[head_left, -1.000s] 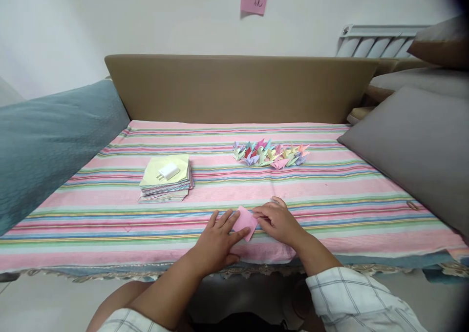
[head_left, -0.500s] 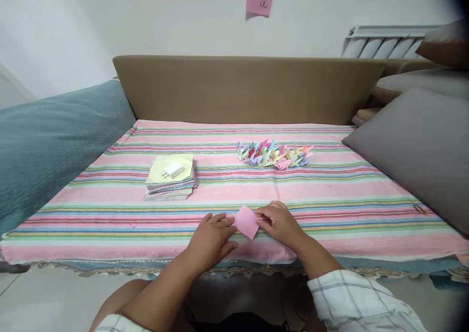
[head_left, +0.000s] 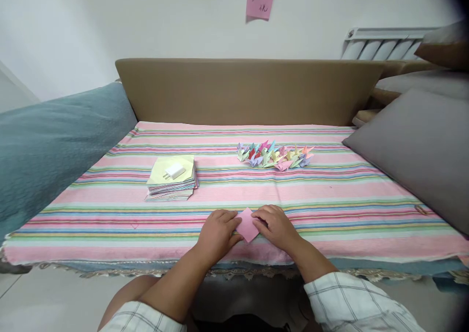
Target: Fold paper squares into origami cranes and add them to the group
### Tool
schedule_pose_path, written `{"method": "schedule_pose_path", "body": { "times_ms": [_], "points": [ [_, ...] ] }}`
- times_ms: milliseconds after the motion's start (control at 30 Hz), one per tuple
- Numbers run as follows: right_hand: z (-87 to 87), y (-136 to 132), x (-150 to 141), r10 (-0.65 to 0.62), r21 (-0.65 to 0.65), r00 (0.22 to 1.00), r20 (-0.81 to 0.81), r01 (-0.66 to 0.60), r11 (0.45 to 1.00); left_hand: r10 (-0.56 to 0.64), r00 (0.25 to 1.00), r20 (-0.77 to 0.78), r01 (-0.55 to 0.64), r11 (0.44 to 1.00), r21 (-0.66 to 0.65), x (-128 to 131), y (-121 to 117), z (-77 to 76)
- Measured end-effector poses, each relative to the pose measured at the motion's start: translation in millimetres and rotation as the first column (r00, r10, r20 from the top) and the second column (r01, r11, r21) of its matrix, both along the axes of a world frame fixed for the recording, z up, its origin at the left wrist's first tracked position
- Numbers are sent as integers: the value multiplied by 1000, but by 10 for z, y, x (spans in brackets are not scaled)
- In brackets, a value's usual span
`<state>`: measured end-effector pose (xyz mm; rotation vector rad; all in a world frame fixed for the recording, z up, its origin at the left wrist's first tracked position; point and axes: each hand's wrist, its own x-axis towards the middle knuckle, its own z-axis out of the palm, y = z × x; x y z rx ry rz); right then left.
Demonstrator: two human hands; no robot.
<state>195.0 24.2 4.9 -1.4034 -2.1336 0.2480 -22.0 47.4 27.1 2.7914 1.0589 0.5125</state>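
Note:
A small pink square of folded origami paper (head_left: 247,226) lies on the striped cloth near the front edge, one corner pointing away from me. My left hand (head_left: 219,232) is closed at its left corner, thumb and fingertips at the paper's edge. On the opposite corner my right hand (head_left: 276,227) pinches the paper between thumb and fingers. Beyond the hands sits a cluster of folded paper cranes (head_left: 274,156) in several colours. To the left is a stack of square paper sheets (head_left: 172,188), with a white charger plug (head_left: 175,170) resting on top.
The striped cloth (head_left: 110,195) covers a sofa seat with a brown backrest (head_left: 249,93). A blue-green covered armrest (head_left: 62,136) bounds the left side, a grey cushion (head_left: 414,151) the right. A pink note (head_left: 260,0) hangs on the wall beside a radiator (head_left: 384,44).
My left hand has shifted right, its fingers drawing in from a flatter spread to close at the paper's left corner. My right hand remains at the right corner.

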Motion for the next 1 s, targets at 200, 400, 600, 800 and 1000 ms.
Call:
{"method": "schedule_pose_path", "body": {
  "times_ms": [200,400,600,800,1000],
  "points": [
    [10,-4,-11,-3,6,1000,-14,3,1000,51,999,2,-51,993,102,12,137,-50],
    [18,-22,9,41,-11,999,-14,-41,999,-10,999,51,7,998,69,27,147,-59],
    [41,-17,46,41,-7,999,-12,-41,999,-62,995,75,68,994,-86,-12,59,44],
    [33,-12,26,3,-4,1000,-12,-3,1000,29,996,85,-20,995,-100,-63,136,30],
    [14,-34,1,31,5,999,-9,-31,1000,108,993,55,-108,994,-11,-87,209,-2]
  ]
}}
